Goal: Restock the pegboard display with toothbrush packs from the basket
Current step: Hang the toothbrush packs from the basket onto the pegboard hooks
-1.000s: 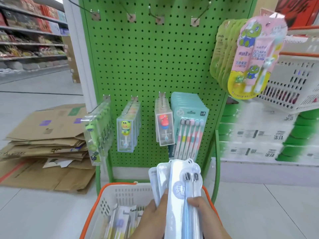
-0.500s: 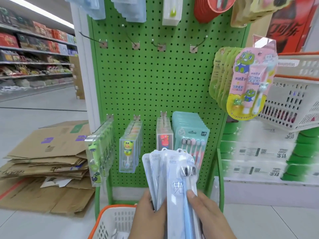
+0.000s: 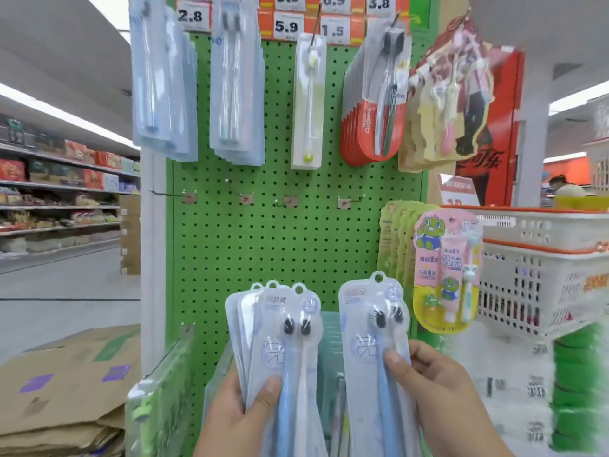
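My left hand (image 3: 240, 413) grips a fanned stack of clear toothbrush packs (image 3: 280, 328), each with two dark-bristled brushes, blue and white. My right hand (image 3: 438, 394) holds a single pack of the same kind (image 3: 372, 331), pulled apart to the right of the stack. Both are raised in front of the green pegboard (image 3: 296, 245). A middle row of four bare hooks (image 3: 245, 194) runs across the board above the packs. The basket is out of view.
Full hooks of toothbrush packs (image 3: 237, 80) hang along the top under price tags. Kids' pink and green packs (image 3: 445, 272) hang on the right edge. White baskets (image 3: 540, 275) are stacked to the right, flattened cardboard (image 3: 62, 390) lies lower left.
My view has tilted up from the basket to the upper board. Both hands rose with the packs, and my right hand drew one pack off the stack to the right.
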